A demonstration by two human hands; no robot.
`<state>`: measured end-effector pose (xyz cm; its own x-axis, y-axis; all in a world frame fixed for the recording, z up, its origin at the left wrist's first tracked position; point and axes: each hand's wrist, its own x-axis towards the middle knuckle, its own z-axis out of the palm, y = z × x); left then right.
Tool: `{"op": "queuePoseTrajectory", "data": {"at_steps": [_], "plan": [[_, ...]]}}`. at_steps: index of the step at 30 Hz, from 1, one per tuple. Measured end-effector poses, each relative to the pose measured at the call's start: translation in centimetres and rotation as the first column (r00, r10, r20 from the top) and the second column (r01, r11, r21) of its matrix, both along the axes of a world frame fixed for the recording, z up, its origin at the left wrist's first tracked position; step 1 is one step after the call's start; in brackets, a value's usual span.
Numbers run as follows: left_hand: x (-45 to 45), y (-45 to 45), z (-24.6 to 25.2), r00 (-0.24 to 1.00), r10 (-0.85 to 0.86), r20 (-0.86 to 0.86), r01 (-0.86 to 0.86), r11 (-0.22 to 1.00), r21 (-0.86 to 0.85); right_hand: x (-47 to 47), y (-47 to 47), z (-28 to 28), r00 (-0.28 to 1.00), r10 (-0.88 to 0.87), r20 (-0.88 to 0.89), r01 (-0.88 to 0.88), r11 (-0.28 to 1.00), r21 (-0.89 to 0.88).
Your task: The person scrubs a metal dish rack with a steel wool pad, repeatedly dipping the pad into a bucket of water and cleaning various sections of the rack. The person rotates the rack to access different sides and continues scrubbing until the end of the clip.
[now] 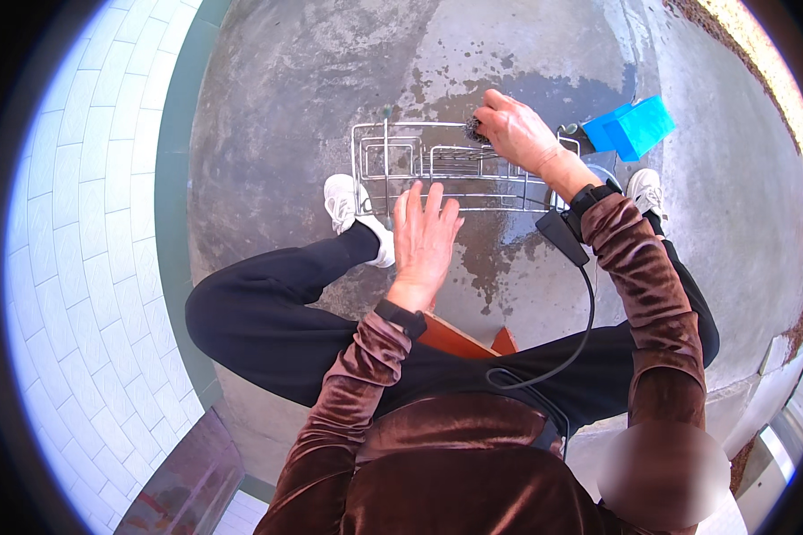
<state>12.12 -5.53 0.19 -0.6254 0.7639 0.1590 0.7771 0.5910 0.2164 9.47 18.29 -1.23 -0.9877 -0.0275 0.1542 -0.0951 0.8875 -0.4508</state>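
Observation:
A metal wire rack [391, 177] with several bars stands or lies on the wet concrete between my feet; the view from above does not settle which. In my right hand [518, 134] is a dark, curly scouring pad [475, 130], pinched in the fingers against the rack's far rail. My left hand [425, 244] is at the near rail, back up and fingers spread over the wire. Whether those fingers grip the rail or only rest on it is hidden.
Right of the rack is a bright blue plastic container [632, 127]. A clear rounded rim [605, 175] shows partly behind my right wrist. A black device [562, 237] hangs by that wrist on a cable [589, 321]. Below me is a reddish-brown wooden seat [458, 334]; a white tiled wall [100, 221] rises left.

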Motion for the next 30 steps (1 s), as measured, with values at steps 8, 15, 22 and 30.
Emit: {"op": "queuePoseTrajectory", "data": {"at_steps": [8,15,22,30], "plan": [[-5.4,1.2,0.1,0.96,-0.202,0.196,0.166,0.968,0.187,9.5,6.6,9.3,0.899,-0.365,-0.242,0.334,0.929,-0.162],[-8.3,0.7,-0.5,0.961,-0.187,0.205,0.173,0.981,0.086,16.0,5.2,2.8,0.931,-0.301,0.205,0.348,0.901,-0.258],[-10.2,0.3,-1.2,0.966,-0.088,0.245,0.088,0.996,0.012,15.9,1.5,1.4,0.982,-0.185,-0.042,0.176,0.971,-0.164],[-10.5,1.0,-0.2,0.985,-0.064,0.161,0.064,0.998,0.005,15.1,1.7,1.4,0.968,-0.248,-0.026,0.238,0.951,-0.195]]}}
